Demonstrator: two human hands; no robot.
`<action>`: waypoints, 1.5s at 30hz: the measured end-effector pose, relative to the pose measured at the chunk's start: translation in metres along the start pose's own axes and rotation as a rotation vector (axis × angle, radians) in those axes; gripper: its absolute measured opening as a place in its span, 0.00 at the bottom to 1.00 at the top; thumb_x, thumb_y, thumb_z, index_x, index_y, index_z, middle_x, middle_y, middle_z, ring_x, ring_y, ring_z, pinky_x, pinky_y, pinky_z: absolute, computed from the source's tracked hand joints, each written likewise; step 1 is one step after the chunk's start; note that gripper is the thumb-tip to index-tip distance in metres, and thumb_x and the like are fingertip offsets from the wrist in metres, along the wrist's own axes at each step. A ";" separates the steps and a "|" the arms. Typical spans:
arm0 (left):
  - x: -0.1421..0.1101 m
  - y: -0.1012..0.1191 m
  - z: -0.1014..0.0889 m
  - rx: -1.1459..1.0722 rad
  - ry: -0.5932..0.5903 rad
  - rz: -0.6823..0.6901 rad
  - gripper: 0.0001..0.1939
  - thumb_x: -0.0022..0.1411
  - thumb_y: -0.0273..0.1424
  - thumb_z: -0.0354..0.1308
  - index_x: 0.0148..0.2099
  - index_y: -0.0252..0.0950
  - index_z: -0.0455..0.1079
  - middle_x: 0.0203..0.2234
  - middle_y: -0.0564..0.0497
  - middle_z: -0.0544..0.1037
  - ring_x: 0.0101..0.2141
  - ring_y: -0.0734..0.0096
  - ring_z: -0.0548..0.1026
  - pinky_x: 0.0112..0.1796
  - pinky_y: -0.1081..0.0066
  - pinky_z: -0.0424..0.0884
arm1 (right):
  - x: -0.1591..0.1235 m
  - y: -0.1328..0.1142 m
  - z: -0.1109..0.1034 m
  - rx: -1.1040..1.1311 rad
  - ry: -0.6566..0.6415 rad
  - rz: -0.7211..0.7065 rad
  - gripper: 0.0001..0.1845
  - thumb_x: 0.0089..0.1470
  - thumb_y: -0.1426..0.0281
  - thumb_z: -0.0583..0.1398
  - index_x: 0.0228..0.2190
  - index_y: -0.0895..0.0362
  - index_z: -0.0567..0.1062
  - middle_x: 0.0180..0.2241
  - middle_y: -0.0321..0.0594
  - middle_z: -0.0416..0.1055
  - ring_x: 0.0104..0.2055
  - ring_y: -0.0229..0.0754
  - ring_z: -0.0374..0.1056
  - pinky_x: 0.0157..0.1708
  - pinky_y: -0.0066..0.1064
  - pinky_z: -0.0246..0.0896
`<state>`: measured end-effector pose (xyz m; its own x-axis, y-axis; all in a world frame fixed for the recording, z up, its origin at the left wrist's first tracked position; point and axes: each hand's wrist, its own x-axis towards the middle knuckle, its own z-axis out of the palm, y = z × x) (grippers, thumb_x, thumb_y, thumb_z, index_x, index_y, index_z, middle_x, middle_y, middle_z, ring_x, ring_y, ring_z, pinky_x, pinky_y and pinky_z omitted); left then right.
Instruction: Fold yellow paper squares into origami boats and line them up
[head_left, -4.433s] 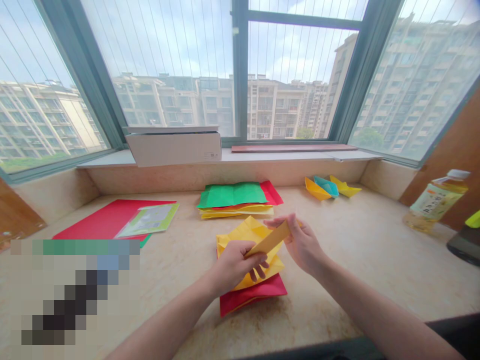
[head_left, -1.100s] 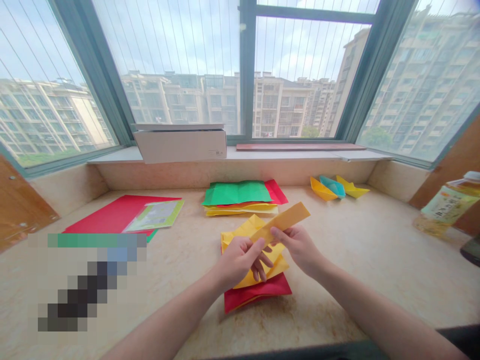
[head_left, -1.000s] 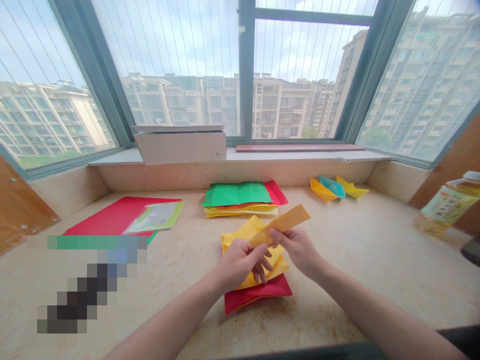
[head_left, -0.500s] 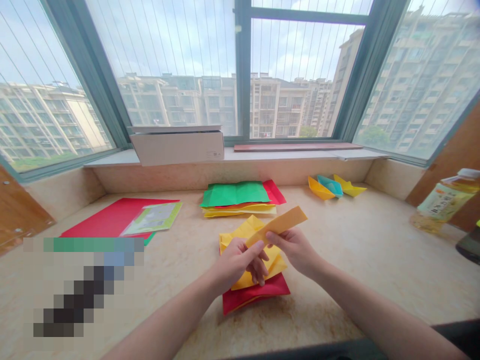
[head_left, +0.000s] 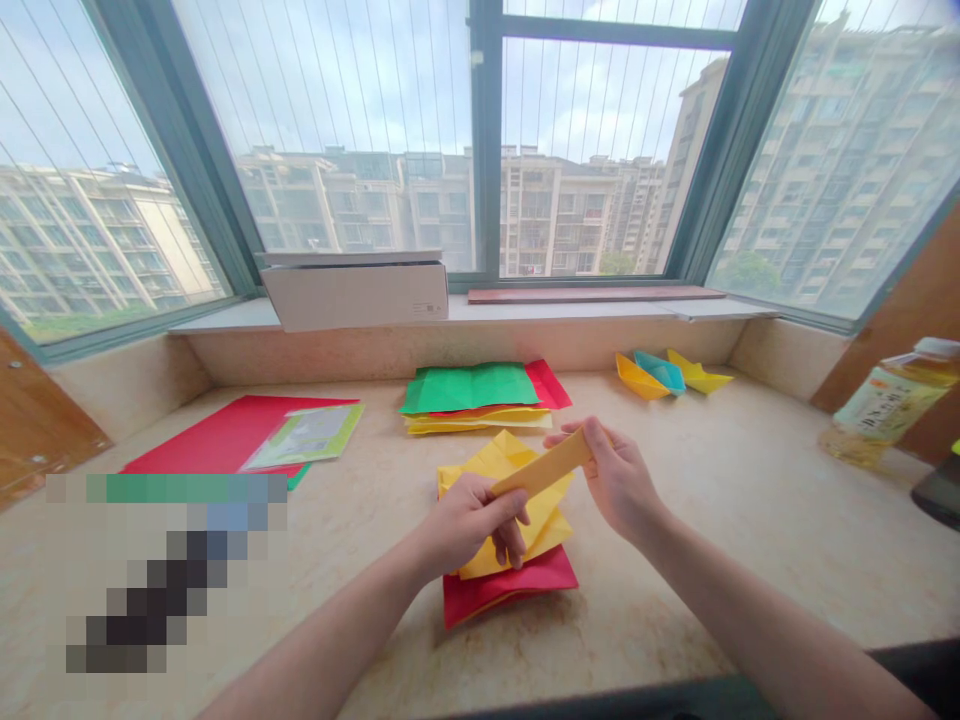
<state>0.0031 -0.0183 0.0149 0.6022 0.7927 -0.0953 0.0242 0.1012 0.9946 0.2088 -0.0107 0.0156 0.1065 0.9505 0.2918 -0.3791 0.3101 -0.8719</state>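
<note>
A narrow strip of folded orange-yellow paper (head_left: pixel 546 470) is held up at a slant between my hands. My left hand (head_left: pixel 484 515) pinches its lower left end, thumb on top. At the upper right end, my right hand (head_left: pixel 619 475) grips the strip with thumb and fingers. Below them lies a loose pile of creased yellow paper (head_left: pixel 504 452), partly hidden by my hands and the strip. Under that pile, a folded red paper (head_left: pixel 514 588) pokes out towards me.
Behind the pile sits a stack of green paper (head_left: pixel 472 388) with red and yellow sheets. Three paper boats (head_left: pixel 660 374) stand at the back right. Red sheets (head_left: pixel 217 430) and a clear packet (head_left: pixel 307 436) lie left. A bottle (head_left: pixel 892 405) is at right, a white box (head_left: pixel 360 295) on the sill.
My right hand has slid along the strip to its upper right end, its fingers now over that end. My left hand keeps its hold, nearly in place.
</note>
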 end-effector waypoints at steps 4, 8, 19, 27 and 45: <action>0.001 0.003 0.001 -0.017 0.092 0.035 0.25 0.54 0.51 0.63 0.27 0.30 0.70 0.16 0.47 0.77 0.15 0.71 0.73 0.19 0.75 0.67 | 0.001 0.001 -0.005 -0.104 -0.001 -0.039 0.21 0.56 0.51 0.61 0.36 0.56 0.81 0.31 0.44 0.81 0.37 0.48 0.77 0.40 0.38 0.69; 0.001 0.007 -0.006 -0.053 0.229 0.135 0.22 0.58 0.46 0.61 0.27 0.31 0.69 0.15 0.48 0.76 0.16 0.71 0.74 0.17 0.77 0.65 | 0.004 0.001 -0.009 -0.255 -0.027 -0.051 0.20 0.56 0.53 0.62 0.36 0.56 0.82 0.33 0.42 0.81 0.37 0.45 0.75 0.40 0.34 0.67; 0.004 0.003 -0.010 -0.089 0.284 0.195 0.24 0.58 0.49 0.62 0.27 0.29 0.70 0.14 0.50 0.73 0.14 0.74 0.72 0.17 0.77 0.64 | -0.003 0.015 0.002 -0.245 -0.137 0.084 0.21 0.52 0.54 0.65 0.39 0.58 0.80 0.34 0.43 0.79 0.35 0.42 0.72 0.33 0.31 0.66; 0.007 0.001 -0.010 0.061 0.353 0.217 0.29 0.58 0.50 0.60 0.17 0.33 0.64 0.10 0.51 0.68 0.11 0.79 0.64 0.16 0.77 0.57 | -0.016 0.016 0.007 -0.297 -0.432 0.262 0.20 0.53 0.53 0.64 0.34 0.58 0.79 0.31 0.40 0.77 0.32 0.40 0.70 0.33 0.30 0.64; 0.002 -0.002 -0.003 0.039 0.114 0.289 0.23 0.65 0.50 0.51 0.37 0.33 0.67 0.17 0.56 0.68 0.13 0.78 0.67 0.15 0.79 0.60 | -0.022 0.012 0.013 -0.262 -0.515 0.327 0.27 0.60 0.49 0.56 0.31 0.60 0.79 0.26 0.40 0.76 0.24 0.36 0.67 0.25 0.26 0.61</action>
<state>0.0018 -0.0149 0.0124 0.4955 0.8477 0.1894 -0.1031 -0.1591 0.9819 0.1901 -0.0277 0.0035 -0.4533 0.8868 0.0899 -0.0739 0.0631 -0.9953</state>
